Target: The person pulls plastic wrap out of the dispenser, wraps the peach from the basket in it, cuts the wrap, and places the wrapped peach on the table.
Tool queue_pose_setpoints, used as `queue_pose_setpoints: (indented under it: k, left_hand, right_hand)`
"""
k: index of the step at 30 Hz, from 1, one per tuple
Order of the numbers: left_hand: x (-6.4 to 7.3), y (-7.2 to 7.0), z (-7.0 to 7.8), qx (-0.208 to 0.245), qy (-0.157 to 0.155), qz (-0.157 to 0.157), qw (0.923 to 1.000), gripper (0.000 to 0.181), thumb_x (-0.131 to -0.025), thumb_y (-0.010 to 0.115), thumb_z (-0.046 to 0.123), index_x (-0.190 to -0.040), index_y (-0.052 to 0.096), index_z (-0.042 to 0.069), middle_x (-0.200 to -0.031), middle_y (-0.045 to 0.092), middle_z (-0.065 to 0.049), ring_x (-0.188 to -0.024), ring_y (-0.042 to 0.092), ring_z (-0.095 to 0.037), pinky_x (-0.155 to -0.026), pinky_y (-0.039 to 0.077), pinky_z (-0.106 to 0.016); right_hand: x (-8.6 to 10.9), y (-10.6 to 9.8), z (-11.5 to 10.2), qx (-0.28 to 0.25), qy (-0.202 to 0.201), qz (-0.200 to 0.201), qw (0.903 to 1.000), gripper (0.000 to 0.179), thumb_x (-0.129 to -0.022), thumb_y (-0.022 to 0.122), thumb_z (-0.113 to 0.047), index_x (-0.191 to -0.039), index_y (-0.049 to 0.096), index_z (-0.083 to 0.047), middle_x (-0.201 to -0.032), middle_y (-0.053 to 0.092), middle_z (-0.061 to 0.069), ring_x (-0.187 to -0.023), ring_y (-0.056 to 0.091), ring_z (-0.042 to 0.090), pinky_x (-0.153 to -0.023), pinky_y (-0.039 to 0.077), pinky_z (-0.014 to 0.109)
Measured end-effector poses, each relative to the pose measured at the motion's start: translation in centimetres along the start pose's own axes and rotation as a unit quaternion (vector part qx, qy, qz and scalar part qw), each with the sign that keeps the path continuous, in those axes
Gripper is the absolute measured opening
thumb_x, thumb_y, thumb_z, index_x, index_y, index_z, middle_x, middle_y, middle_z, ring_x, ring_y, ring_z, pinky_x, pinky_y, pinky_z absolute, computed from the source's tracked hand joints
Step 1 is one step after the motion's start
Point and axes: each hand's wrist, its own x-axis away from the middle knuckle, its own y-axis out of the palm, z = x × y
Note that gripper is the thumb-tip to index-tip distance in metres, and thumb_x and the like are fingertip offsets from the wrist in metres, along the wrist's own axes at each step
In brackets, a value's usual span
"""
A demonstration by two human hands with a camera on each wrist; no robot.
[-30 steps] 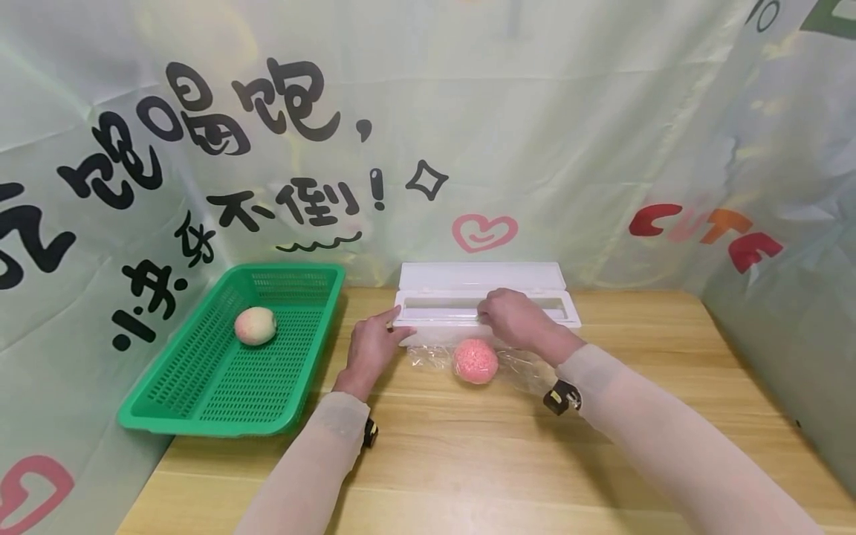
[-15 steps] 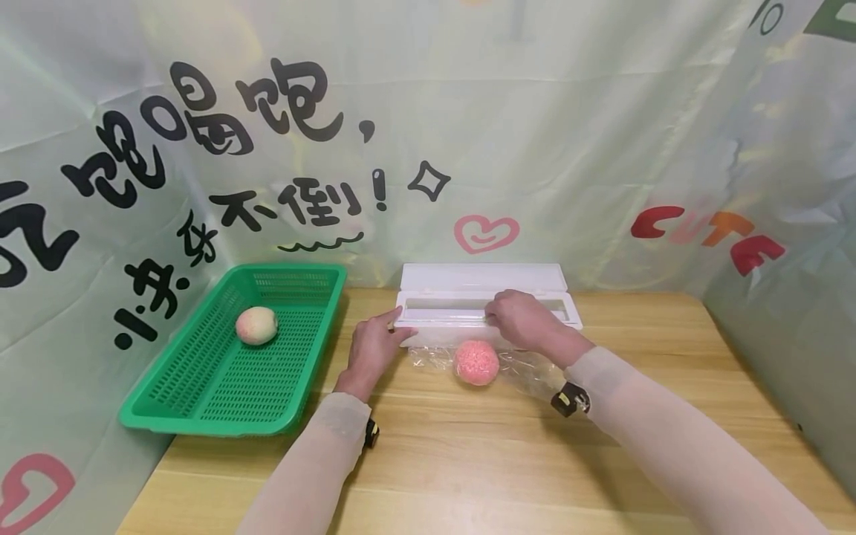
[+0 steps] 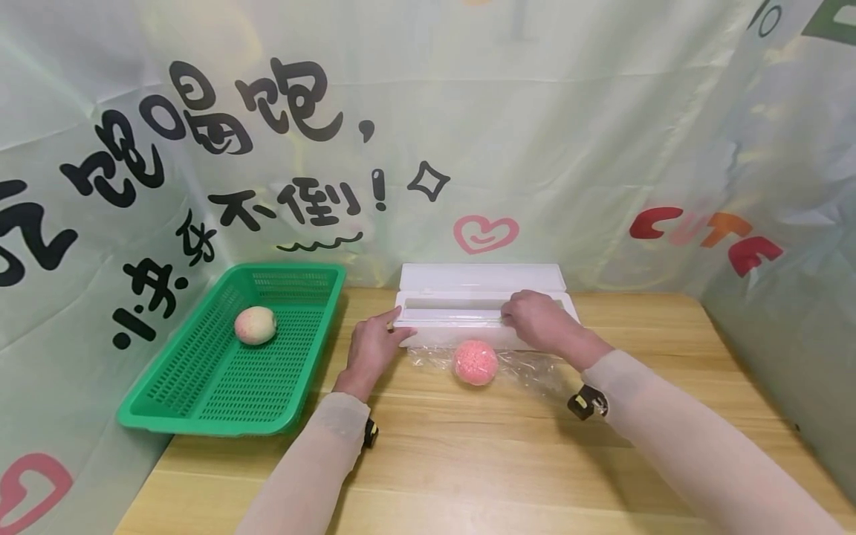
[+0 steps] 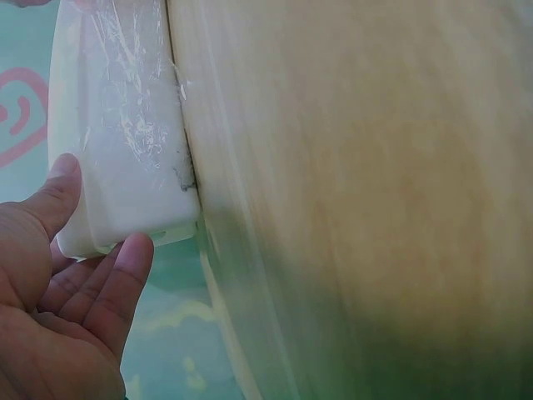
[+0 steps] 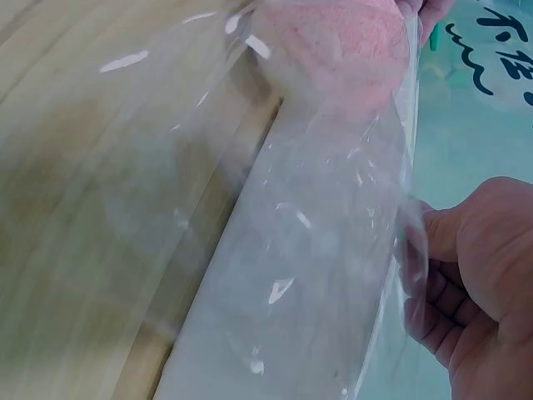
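A white cling film dispenser (image 3: 441, 336) lies at the back of the table, its lid (image 3: 481, 277) raised. My left hand (image 3: 371, 348) grips the left end, thumb on one side and fingers around the corner, as the left wrist view shows. Toward the right end, my right hand (image 3: 540, 323) pinches at the front rim with curled fingers, on the slide cutter's track; the cutter is hidden behind them. Clear cling film (image 5: 283, 225) hangs over the front onto the table. A round pink ball (image 3: 475, 362), textured on its surface, sits on the film in front of the dispenser.
To the left stands a green plastic basket (image 3: 310, 371) holding a pale pink and cream peach-like fruit (image 3: 255, 325). A printed cloth backdrop (image 3: 568, 148) rises right behind the dispenser and along both sides of the wooden table (image 3: 468, 461).
My right hand has slid to the right along the dispenser's front rim. The left hand stays on the left end, and the pink ball, film and basket have kept their places.
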Motion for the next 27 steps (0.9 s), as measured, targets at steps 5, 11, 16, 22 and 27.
queue_pose_setpoints:
  k: [5,11,16,22,27]
  left_hand:
    - [0.1,-0.1,0.0,0.001,-0.004,-0.004,1.0000,0.062,-0.091,0.080,0.046,-0.146,0.064,0.023,-0.073,0.066,-0.012,-0.058,0.037,-0.014,-0.064,0.045,-0.032]
    - [0.0,-0.1,-0.1,0.002,-0.006,-0.004,1.0000,0.062,-0.091,0.080,0.046,-0.146,0.064,0.024,-0.110,0.077,-0.018,-0.065,0.049,-0.015,-0.070,0.050,-0.033]
    - [-0.1,0.0,-0.2,0.002,-0.002,-0.005,1.0000,0.063,-0.091,0.080,0.047,-0.147,0.063,0.023,-0.097,0.076,-0.018,-0.060,0.042,-0.014,-0.061,0.045,-0.032]
    - [-0.2,0.0,-0.2,-0.006,0.001,0.000,1.0000,0.063,-0.090,0.081,0.045,-0.146,0.064,0.021,-0.098,0.076,-0.019,-0.059,0.040,-0.014,-0.059,0.042,-0.028]
    - [-0.2,0.0,-0.2,0.001,-0.008,-0.008,0.9999,0.064,-0.090,0.080,0.047,-0.147,0.063,0.023,-0.088,0.074,-0.016,-0.061,0.042,-0.014,-0.060,0.044,-0.031]
  right_hand:
    - [0.7,-0.1,0.7,0.003,-0.009,0.010,0.9999,0.015,-0.094,0.075,-0.005,-0.080,0.070,-0.010,-0.073,0.059,-0.001,-0.072,0.059,0.023,-0.073,0.055,0.045]
    - [1.1,-0.1,1.5,0.005,-0.026,0.019,0.9995,0.017,-0.093,0.074,-0.003,-0.079,0.069,-0.011,-0.072,0.060,-0.001,-0.071,0.060,0.023,-0.073,0.055,0.045]
    - [1.6,-0.4,2.1,0.002,-0.026,0.018,0.9995,0.016,-0.092,0.075,-0.003,-0.080,0.070,-0.011,-0.075,0.063,0.000,-0.074,0.062,0.023,-0.075,0.057,0.045]
    - [2.2,-0.5,3.1,-0.012,-0.038,0.018,0.9990,0.015,-0.092,0.075,0.000,-0.082,0.071,-0.010,-0.077,0.066,0.000,-0.075,0.062,0.022,-0.075,0.056,0.044]
    - [2.9,-0.8,3.5,-0.014,-0.038,0.016,0.9990,0.014,-0.092,0.075,0.000,-0.083,0.071,-0.010,-0.078,0.066,0.001,-0.076,0.062,0.021,-0.075,0.056,0.044]
